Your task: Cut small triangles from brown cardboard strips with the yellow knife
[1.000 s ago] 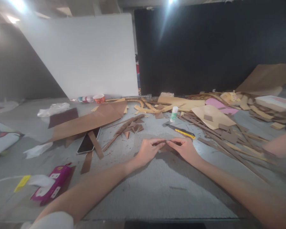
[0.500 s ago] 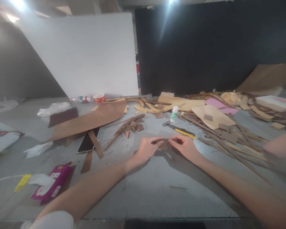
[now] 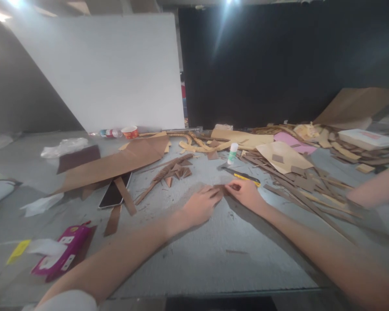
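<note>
One small brown piece [image 3: 219, 187] is worked at the middle of a gray table [image 3: 181, 263], as seen from the head camera. The right hand [image 3: 249, 196] pinches its right edge, thumb and forefinger clamped together. The left hand [image 3: 201, 205] lies low over its left side, fingers extended and close together; the thumb is hidden, so whether it grips too cannot be told.

Just beyond the right hand lies a slim black-and-yellow cutter [image 3: 244, 176], with a white-capped glue stick [image 3: 232, 153] upright behind it. To the left, pointed, card-like brown triangles [image 3: 182, 172] cluster beside a ridged, tapering brown strip [image 3: 160, 177].

Farther left, a long, smooth brown sheet [image 3: 116, 167] partly covers a glossy black phone [image 3: 112, 193], while a soft magenta tissue pack [image 3: 63, 250] sits nearer. Thin, flat brown strips [image 3: 283, 179] spread to the right under a tan sheet [image 3: 283, 156], near another person's forearm [image 3: 376, 188].
</note>
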The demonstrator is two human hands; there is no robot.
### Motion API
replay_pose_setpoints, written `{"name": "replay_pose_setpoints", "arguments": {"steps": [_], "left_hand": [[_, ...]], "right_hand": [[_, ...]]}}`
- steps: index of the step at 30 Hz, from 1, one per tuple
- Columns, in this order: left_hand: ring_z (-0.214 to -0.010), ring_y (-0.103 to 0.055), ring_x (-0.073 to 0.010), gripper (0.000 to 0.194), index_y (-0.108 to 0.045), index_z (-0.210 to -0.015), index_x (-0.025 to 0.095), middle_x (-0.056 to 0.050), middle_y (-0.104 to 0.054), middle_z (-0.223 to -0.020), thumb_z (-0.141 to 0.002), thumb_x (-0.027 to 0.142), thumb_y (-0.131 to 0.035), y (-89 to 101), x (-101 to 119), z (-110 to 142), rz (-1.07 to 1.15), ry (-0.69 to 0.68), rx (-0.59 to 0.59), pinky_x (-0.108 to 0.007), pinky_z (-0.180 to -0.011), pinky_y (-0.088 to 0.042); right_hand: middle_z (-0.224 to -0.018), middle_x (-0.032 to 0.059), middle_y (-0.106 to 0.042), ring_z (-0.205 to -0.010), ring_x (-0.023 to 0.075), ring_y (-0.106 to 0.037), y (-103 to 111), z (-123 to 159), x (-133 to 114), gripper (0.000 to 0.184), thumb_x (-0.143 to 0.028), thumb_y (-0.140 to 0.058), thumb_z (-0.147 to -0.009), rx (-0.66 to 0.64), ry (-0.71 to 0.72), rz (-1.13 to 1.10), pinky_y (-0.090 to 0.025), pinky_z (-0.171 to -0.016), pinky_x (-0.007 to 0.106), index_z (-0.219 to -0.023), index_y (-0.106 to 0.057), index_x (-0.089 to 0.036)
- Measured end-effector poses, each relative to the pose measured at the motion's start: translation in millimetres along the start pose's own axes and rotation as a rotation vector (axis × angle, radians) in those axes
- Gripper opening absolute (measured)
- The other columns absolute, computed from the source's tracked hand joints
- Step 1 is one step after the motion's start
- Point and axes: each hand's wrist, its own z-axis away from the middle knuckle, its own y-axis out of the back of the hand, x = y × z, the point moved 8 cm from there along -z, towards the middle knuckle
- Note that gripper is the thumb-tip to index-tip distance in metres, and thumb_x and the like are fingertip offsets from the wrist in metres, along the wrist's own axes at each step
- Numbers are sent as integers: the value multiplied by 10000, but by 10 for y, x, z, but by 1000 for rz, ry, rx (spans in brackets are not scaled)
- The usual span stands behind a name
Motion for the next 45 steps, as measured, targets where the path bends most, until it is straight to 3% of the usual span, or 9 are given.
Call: {"name": "replay_pose_setpoints", "arguments": {"steps": [8, 14, 22, 27, 33, 40, 45], "left_hand": [[-1360, -586, -280, 450, -659, -1326, 162, -131, -667, -1406, -937, 12, -490, 48, -20, -6, 5, -25, -19, -432, -1153, -504], [-1351, -598, -250, 533, -628, -1374, 175, -104, -687, -1382, -897, -13, -481, 18, -49, -17, 21, -8, -48, -415, -1161, -505], [-1400, -559, -252, 556, -608, -1390, 140, -126, -638, -1444, -872, -25, -495, -25, -96, 0, 35, -11, -71, -408, -1207, -467], [-1379, -563, -290, 493, -658, -1290, 154, -151, -610, -1409, -856, -28, -510, 7, -99, 10, 12, 37, -49, -450, -1141, -516], [-1485, -498, -285, 574, -606, -1361, 169, -150, -542, -1557, -836, -37, -497, -13, -94, 24, 18, 63, -70, -479, -1212, -465], [-1496, -503, -273, 555, -587, -1400, 158, -163, -585, -1527, -877, -6, -495, -28, -91, 19, -14, 29, -74, -463, -1229, -455], [-1506, -491, -269, 548, -604, -1389, 159, -161, -588, -1528, -875, -6, -508, -28, -97, 13, 13, 7, -54, -475, -1246, -442]], "right_hand": [[-809, 55, -769, -726, 204, -659, -24, 89, -217, 381, -429, -535, -1072, -96, 216, 18, -470, -709, 334, -896, -804, -224], [-896, 79, -782, -817, 225, -704, 5, 212, -388, 327, -300, -493, -1091, -197, 436, 74, -523, -777, 367, -1179, -795, -212], [-919, 76, -764, -885, 239, -706, -29, 240, -372, 313, -257, -487, -1089, -268, 434, 167, -523, -817, 379, -1210, -772, -210], [-887, 83, -763, -851, 247, -696, 0, 160, -206, 317, -292, -507, -1092, -224, 295, 273, -507, -810, 386, -967, -784, -201], [-891, 61, -785, -813, 221, -698, 19, 142, -168, 304, -291, -539, -1077, -212, 221, 200, -487, -770, 347, -929, -796, -220], [-692, 19, -656, -645, 188, -583, -19, 172, -150, 243, -346, -617, -1050, -155, 227, 191, -407, -633, 307, -1037, -830, -229], [-773, 42, -693, -719, 203, -631, -75, 206, -151, 309, -321, -538, -1094, -142, 350, 205, -455, -676, 324, -1188, -821, -237]]}}
